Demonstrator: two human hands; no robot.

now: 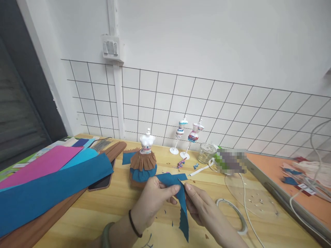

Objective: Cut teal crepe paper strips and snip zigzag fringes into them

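My left hand is closed on a piece of teal fabric, thumb on top. The fabric folds over the fingers, and one jagged-edged strip hangs down between my hands. My right hand is closed at the fabric's right side around a thin dark tool, which looks like small scissors; most of it is hidden by fingers and cloth. Just behind my left hand stands a small white dress form wearing a tiered skirt of brown and teal fabric.
Fabric strips, including a long teal one, lie over a phone at left. Two smaller dress forms stand near the wall grid. A glass jar, a tape roll, a white cable and fabric scraps occupy the right side.
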